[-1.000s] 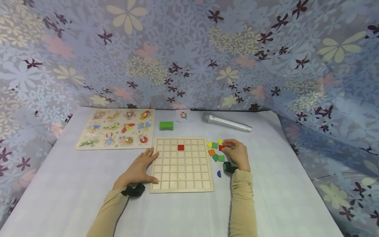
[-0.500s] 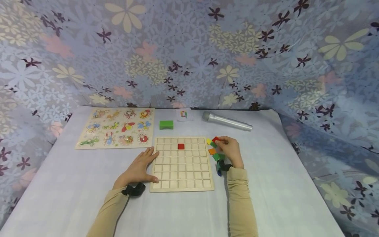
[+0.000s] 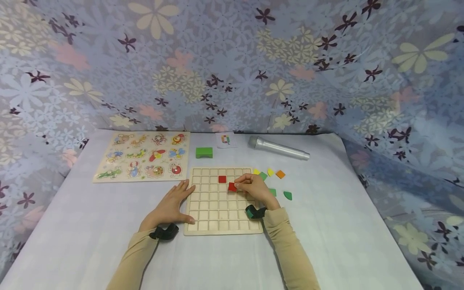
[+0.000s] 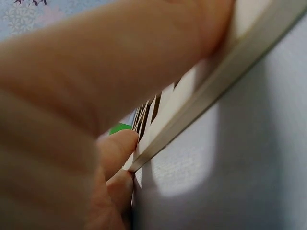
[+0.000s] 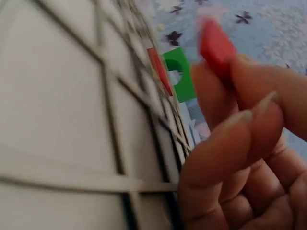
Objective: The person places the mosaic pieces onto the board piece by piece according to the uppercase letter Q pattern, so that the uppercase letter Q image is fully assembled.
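Note:
A wooden grid board [image 3: 213,205] lies in the middle of the table. One red square tile [image 3: 222,179] sits in a cell of its upper part. My right hand [image 3: 255,188] pinches a second red tile [image 3: 232,187] between thumb and fingertips, over the board, below and right of the first; in the right wrist view this held tile [image 5: 217,48] is tilted and blurred. Along the board's left edge my left hand [image 3: 170,205] rests with fingers spread, thumb and fingertips on the rim. The left wrist view shows its thumb [image 4: 144,52] across the board's edge [image 4: 192,112].
Right of the board lie loose tiles: yellow pieces [image 3: 270,172], an orange square [image 3: 280,174], green pieces [image 3: 288,195]. Behind are a green block [image 3: 204,153], a pattern card [image 3: 226,140], a silver microphone [image 3: 279,148] and an insect puzzle board [image 3: 145,157].
My right hand has picked up the red tile from the loose pieces and carried it left over the board. An orange square now shows farther right. My left hand has stayed still.

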Available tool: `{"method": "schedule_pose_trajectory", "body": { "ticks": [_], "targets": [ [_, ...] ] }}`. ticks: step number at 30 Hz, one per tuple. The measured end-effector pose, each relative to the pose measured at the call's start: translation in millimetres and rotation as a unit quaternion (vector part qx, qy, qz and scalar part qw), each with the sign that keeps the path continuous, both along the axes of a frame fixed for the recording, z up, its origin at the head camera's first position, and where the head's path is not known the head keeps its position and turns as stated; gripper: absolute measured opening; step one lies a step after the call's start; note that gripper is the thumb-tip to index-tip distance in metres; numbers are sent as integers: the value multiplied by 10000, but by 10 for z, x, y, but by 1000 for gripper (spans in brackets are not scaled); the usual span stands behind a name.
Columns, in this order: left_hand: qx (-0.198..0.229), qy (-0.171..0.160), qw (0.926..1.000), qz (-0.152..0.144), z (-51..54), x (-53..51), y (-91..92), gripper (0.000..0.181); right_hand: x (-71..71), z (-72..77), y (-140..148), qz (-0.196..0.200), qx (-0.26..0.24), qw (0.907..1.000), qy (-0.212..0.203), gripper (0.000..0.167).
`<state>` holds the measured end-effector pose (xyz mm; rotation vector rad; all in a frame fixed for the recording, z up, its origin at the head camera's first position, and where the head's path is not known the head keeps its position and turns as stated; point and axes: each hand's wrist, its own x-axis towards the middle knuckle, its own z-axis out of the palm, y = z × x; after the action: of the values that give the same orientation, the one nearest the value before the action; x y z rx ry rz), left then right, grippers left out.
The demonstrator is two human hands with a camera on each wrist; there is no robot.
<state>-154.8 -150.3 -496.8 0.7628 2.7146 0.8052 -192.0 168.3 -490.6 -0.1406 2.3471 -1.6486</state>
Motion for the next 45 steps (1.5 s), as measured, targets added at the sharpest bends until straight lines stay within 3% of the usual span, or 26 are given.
{"method": "schedule_pose_trajectory", "body": {
  "ticks": [4, 8, 12, 20, 26, 29, 35, 38, 40, 43, 45],
  "targets": [
    [5, -9, 10000, 39, -14, 7, 1, 111, 65, 9, -88, 283, 266, 9991, 167, 17],
    [24, -61, 10000, 35, -31, 14, 2, 110, 130, -15, -197, 544, 267, 9982, -17, 16],
    [8, -61, 10000, 33, -39, 12, 1, 111, 173, -12, -284, 691, 608, 9957, 65, 12],
    [-10, -38, 10000, 49, -25, -6, -5, 112, 179, 42, -331, 1110, 1350, 9840, 334, 6],
    [15, -73, 10000, 67, -19, -5, -3, 111, 202, 96, -334, 1495, 1464, 9766, 505, 5],
    [-8, -51, 10000, 57, -13, 0, -3, 111, 202, 94, -318, 1599, 1324, 9769, 505, 11],
    [-29, -22, 10000, 31, 6, 9, -19, 111, 192, 74, -316, 1901, 1207, 9726, 576, 42],
    [11, -1, 10000, 40, 14, 12, -26, 110, 179, 64, -323, 1893, 1158, 9730, 638, 42],
    [10, 51, 10000, 32, 16, 11, -25, 110, 157, 43, -294, 1732, 971, 9784, 579, 37],
    [11, 59, 10000, 28, 12, 10, -19, 110, 112, 35, -182, 1327, 643, 9881, 442, 31],
    [-31, 37, 10000, 41, 5, 10, -15, 110, 77, 27, -64, 849, 509, 9941, 445, 29]
  ]
}}
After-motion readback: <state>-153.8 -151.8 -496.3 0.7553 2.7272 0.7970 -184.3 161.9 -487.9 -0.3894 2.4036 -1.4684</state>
